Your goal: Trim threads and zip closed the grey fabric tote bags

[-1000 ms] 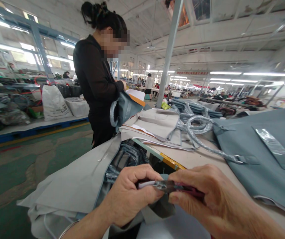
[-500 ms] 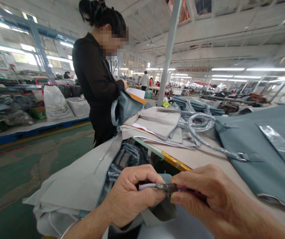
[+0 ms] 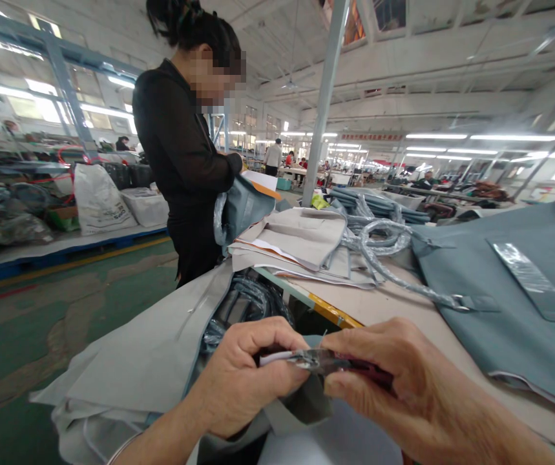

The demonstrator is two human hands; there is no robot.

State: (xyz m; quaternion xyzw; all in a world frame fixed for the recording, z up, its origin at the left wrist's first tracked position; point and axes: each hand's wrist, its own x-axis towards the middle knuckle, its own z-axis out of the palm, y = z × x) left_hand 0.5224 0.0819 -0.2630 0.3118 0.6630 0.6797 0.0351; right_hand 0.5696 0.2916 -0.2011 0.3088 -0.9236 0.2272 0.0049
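My left hand (image 3: 243,381) is closed in a pinch on a thin white strip (image 3: 277,356) and the grey-blue fabric piece (image 3: 306,403) under it. My right hand (image 3: 417,394) is closed round a small dark-red handled tool (image 3: 355,367) whose shiny metal tip (image 3: 309,359) meets the strip between my two hands. Both hands hover at the near edge of the work table (image 3: 403,310), over a hanging pile of light grey fabric (image 3: 146,361).
A person in black (image 3: 180,155) stands at the table's far left end holding a grey-blue bag (image 3: 243,210). Folded grey pieces (image 3: 301,242), plastic-wrapped straps (image 3: 384,242) and a large grey-blue bag panel (image 3: 514,297) lie on the table. A steel pillar (image 3: 323,97) rises behind.
My hands and the tool stay together with barely any shift. The view has drifted slightly right, so the standing person appears a little further left.
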